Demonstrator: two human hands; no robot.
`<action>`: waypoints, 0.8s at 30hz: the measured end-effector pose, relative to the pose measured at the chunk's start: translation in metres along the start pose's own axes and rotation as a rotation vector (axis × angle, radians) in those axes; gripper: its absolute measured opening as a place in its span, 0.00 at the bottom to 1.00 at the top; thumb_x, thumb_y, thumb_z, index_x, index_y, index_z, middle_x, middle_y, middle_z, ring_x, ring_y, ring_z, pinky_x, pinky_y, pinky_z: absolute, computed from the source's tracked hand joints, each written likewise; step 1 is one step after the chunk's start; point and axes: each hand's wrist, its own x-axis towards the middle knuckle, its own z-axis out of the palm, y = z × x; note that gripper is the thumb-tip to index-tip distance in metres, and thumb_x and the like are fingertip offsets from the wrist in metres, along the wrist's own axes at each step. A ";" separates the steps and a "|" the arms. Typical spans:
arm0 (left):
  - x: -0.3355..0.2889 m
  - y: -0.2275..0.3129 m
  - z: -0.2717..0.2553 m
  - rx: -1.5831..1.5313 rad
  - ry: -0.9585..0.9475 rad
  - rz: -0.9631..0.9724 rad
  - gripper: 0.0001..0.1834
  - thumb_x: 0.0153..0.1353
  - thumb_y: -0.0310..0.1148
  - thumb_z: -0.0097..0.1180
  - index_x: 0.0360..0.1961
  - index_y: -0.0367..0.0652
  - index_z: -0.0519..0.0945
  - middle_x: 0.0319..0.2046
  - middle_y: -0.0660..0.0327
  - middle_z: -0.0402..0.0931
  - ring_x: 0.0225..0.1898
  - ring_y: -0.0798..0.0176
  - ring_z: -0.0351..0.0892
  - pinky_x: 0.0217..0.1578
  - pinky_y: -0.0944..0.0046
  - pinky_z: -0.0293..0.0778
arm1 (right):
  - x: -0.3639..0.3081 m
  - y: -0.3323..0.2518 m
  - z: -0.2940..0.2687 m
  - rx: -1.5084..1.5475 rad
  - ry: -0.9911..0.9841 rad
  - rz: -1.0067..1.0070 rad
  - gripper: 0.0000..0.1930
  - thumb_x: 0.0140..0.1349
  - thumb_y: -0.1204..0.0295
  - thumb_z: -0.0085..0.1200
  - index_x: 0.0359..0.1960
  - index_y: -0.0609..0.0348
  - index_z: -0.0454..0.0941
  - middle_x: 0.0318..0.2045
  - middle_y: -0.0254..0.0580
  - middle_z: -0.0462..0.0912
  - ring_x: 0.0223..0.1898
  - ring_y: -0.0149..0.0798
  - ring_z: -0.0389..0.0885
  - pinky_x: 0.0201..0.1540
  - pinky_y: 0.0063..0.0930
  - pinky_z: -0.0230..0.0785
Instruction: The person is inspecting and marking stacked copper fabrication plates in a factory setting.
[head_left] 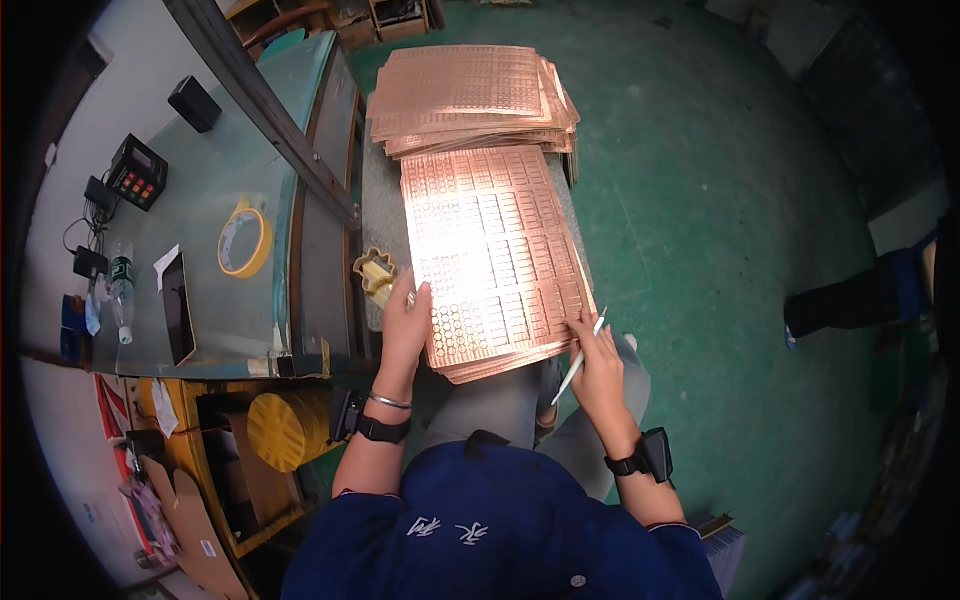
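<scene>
Near stack of copper-coloured sheets (500, 255), far stack (460, 85) beyond.
The right hand (601, 375) grips a white pen (567, 379) at the near stack's right edge; the left hand (404, 325) touches its left edge, grip unclear.

Toward the grey table's (386, 205) far edge, a far stack (462, 85) of copper-coloured sheets lies behind a nearer stack (545, 245). The left hand (404, 322) touches the nearer stack's left edge; the right hand (600, 372), holding 1 white pen (567, 380), its near right corner.
</scene>
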 end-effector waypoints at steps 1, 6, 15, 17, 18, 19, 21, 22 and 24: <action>0.000 0.009 0.004 -0.002 -0.010 -0.002 0.20 0.65 0.27 0.44 0.56 0.30 0.66 0.50 0.54 0.72 0.50 0.64 0.72 0.50 0.67 0.67 | -0.001 0.003 -0.001 0.000 0.003 0.005 0.15 0.58 0.79 0.48 0.48 0.58 0.73 0.49 0.58 0.75 0.55 0.56 0.70 0.58 0.47 0.61; -0.006 0.048 0.010 -0.656 -0.069 -0.109 0.20 0.65 0.25 0.44 0.57 0.30 0.64 0.49 0.52 0.72 0.48 0.65 0.73 0.49 0.67 0.71 | -0.001 0.011 -0.010 0.025 -0.035 0.007 0.15 0.59 0.79 0.48 0.48 0.57 0.73 0.51 0.57 0.74 0.57 0.54 0.69 0.59 0.45 0.59; -0.028 0.081 0.019 -0.890 -0.250 -0.137 0.19 0.65 0.27 0.45 0.57 0.35 0.64 0.50 0.54 0.71 0.48 0.65 0.74 0.49 0.65 0.73 | 0.030 0.045 -0.075 0.738 0.186 0.370 0.19 0.67 0.69 0.43 0.56 0.68 0.65 0.50 0.56 0.75 0.52 0.45 0.74 0.55 0.33 0.66; -0.033 0.090 0.025 -0.935 -0.348 -0.177 0.19 0.66 0.25 0.42 0.58 0.35 0.64 0.53 0.53 0.70 0.51 0.64 0.72 0.52 0.64 0.72 | 0.037 0.042 -0.093 0.789 0.192 0.386 0.22 0.68 0.64 0.42 0.58 0.68 0.62 0.49 0.60 0.74 0.51 0.46 0.75 0.54 0.34 0.68; -0.034 0.093 0.029 -0.950 -0.393 -0.179 0.19 0.66 0.25 0.41 0.58 0.35 0.64 0.53 0.53 0.70 0.52 0.64 0.72 0.52 0.63 0.72 | 0.039 0.043 -0.100 0.783 0.209 0.398 0.22 0.68 0.64 0.42 0.58 0.68 0.62 0.49 0.60 0.74 0.51 0.46 0.75 0.54 0.34 0.68; -0.036 0.095 0.033 -0.949 -0.414 -0.187 0.19 0.66 0.25 0.41 0.58 0.35 0.64 0.53 0.53 0.70 0.52 0.64 0.72 0.52 0.63 0.72 | 0.041 0.044 -0.106 0.932 0.197 0.462 0.23 0.68 0.64 0.42 0.58 0.69 0.62 0.49 0.60 0.74 0.51 0.45 0.75 0.53 0.34 0.69; -0.039 0.099 0.040 -0.961 -0.433 -0.191 0.21 0.66 0.26 0.43 0.59 0.36 0.63 0.56 0.54 0.67 0.55 0.61 0.69 0.55 0.61 0.69 | 0.041 0.049 -0.116 1.075 0.208 0.532 0.24 0.68 0.63 0.42 0.58 0.70 0.61 0.49 0.61 0.74 0.50 0.44 0.75 0.52 0.33 0.69; -0.041 0.100 0.044 -0.963 -0.456 -0.200 0.21 0.66 0.26 0.43 0.59 0.36 0.63 0.56 0.54 0.67 0.55 0.61 0.69 0.55 0.61 0.69 | 0.039 0.052 -0.120 1.249 0.173 0.486 0.24 0.68 0.64 0.42 0.58 0.71 0.61 0.50 0.60 0.74 0.50 0.43 0.75 0.52 0.33 0.70; -0.043 0.104 0.049 -0.927 -0.478 -0.182 0.21 0.66 0.25 0.42 0.60 0.36 0.62 0.57 0.54 0.66 0.56 0.61 0.68 0.56 0.60 0.68 | 0.036 0.051 -0.119 1.418 0.243 0.433 0.21 0.68 0.67 0.41 0.56 0.73 0.62 0.50 0.55 0.74 0.49 0.38 0.76 0.50 0.29 0.70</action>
